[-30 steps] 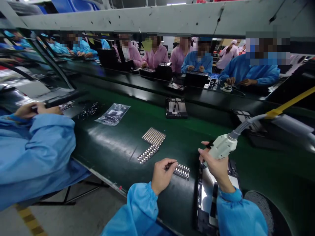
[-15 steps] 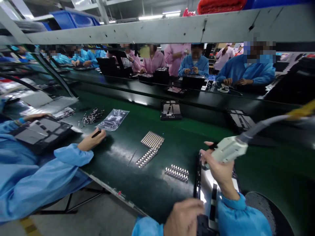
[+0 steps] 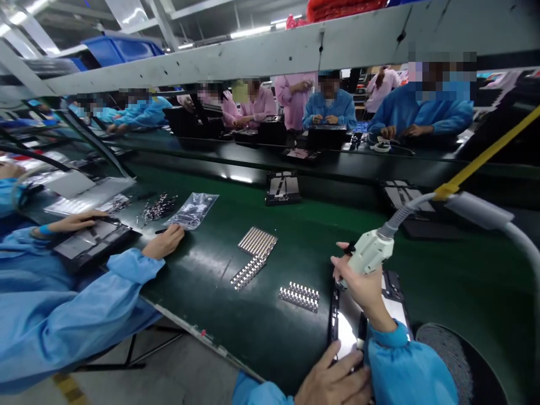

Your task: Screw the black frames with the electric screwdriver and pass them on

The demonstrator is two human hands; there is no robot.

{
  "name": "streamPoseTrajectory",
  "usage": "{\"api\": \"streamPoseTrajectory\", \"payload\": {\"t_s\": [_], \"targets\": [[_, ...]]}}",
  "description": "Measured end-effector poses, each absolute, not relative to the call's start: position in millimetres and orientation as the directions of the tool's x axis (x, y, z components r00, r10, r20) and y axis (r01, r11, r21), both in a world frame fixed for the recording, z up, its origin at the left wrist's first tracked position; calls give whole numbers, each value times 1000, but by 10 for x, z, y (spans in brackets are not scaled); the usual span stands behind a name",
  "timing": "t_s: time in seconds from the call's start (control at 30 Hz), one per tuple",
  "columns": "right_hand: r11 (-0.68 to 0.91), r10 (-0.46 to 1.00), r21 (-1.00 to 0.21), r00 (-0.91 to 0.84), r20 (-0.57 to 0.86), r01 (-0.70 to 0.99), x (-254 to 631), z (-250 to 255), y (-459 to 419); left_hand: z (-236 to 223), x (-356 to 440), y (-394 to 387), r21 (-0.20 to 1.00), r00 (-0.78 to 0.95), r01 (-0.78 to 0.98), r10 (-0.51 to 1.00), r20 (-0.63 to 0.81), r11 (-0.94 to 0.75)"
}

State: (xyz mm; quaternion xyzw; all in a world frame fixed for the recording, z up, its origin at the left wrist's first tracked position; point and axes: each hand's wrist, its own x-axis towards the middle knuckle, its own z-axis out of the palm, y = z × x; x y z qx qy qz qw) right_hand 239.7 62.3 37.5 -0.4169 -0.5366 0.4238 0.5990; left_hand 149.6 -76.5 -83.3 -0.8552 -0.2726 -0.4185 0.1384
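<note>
My right hand (image 3: 361,287) is wrapped round a pale corded electric screwdriver (image 3: 371,251). Its lower end is at the far left corner of a black-framed flat device (image 3: 333,320) with shiny silver panels. The tip is hidden by my fingers. My left hand (image 3: 335,379) lies on the near part of this device, fingers stretched out. Just left of the device are short strips of small metal parts (image 3: 298,296). Farther left lies a stack of similar strips (image 3: 257,242), with one angled strip row (image 3: 248,272) against it.
A round dark container of tiny grains (image 3: 447,351) stands at the right. A grey cable (image 3: 476,211) hangs from a yellow strap (image 3: 493,152). Left are a co-worker's hand (image 3: 164,241), a clear bag (image 3: 193,211) and loose small parts (image 3: 158,207). Other devices (image 3: 283,188) lie on the green belt.
My left hand has come down flat on the device, its fingers now spread. The screwdriver stays in my right hand at the corner. The co-worker's hand has reached the clear bag.
</note>
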Motion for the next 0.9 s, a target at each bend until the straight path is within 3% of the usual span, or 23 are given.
{"api": "streamPoseTrajectory", "payload": {"t_s": [0.23,0.43,0.63,0.9], "targets": [[295,954,-954,62,292,-47,2379,388,615,-899,1500,-809,-29,601,565,387,699,-825],[277,960,-960,48,275,-36,2373,356,609,-804,1510,-787,15,481,588,364,798,-809],[287,958,-957,34,285,-52,2365,386,585,-830,1488,-815,-13,592,570,400,700,-822],[268,963,-963,-41,267,22,2335,347,543,-716,1532,-857,82,458,640,465,758,-764]]}}
